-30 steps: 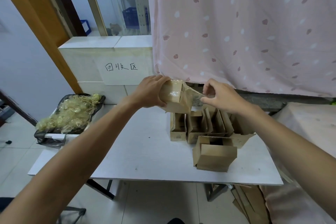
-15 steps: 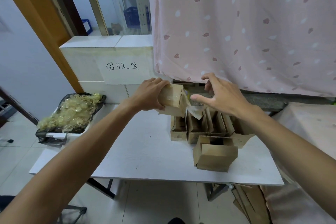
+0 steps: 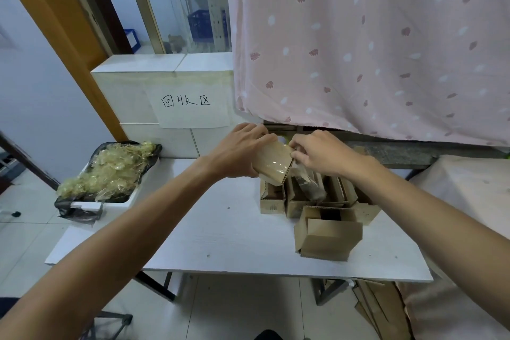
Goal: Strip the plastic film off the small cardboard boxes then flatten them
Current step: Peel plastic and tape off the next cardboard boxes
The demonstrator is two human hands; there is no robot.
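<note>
My left hand [image 3: 239,151] grips a small cardboard box [image 3: 271,164] above the white table [image 3: 220,234], holding it by its left end. Shiny plastic film [image 3: 271,168] still covers the box's near face. My right hand [image 3: 321,153] pinches the film at the box's upper right corner, and a loose strip of film [image 3: 305,182] hangs below it. Several more small boxes [image 3: 311,199] stand in a cluster under my hands. One box [image 3: 329,237] lies nearer the table's front edge.
A white tray lined with a black bag [image 3: 82,201] holds a heap of stripped film [image 3: 110,171] at the table's left end. Flattened cardboard [image 3: 378,306] lies on the floor under the right side. A pink curtain [image 3: 372,44] hangs behind.
My right hand let go of the pulled film, opened, then came back to the box's upper right corner and pinched there. My left hand tilted the box so its filmed face turned toward me.
</note>
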